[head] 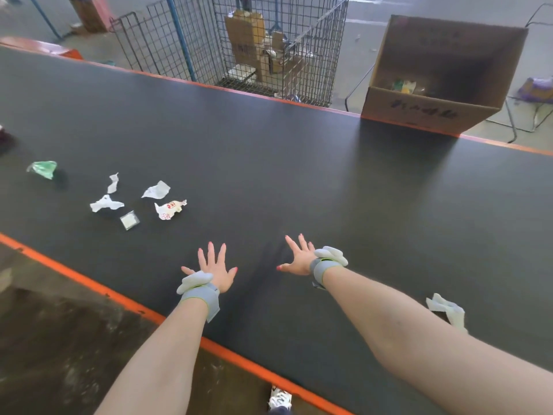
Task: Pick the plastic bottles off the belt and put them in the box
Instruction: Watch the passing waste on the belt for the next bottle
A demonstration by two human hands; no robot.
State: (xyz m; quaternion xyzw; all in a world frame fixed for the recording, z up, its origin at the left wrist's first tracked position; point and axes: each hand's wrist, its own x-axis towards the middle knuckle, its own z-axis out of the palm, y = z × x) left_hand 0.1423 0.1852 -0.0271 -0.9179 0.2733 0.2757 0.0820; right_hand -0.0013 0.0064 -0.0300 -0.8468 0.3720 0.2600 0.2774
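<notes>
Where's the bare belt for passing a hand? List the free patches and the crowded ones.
Free: the wide stretch of belt between both hands and the cardboard box. Crowded: far left, around the paper scraps and green wrapper. One white scrap lies beside the right forearm.

Even daylight, soft shadows, wide-angle bending and blur at edges.

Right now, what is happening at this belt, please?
A person stands at a dark conveyor belt with both arms stretched over it. The left hand and right hand are open with fingers spread, holding nothing. Crumpled paper scraps and a green wrapper lie on the belt to the left; no plastic bottle is clearly visible there. The cardboard box waits at the far edge, with some items already inside.
</notes>
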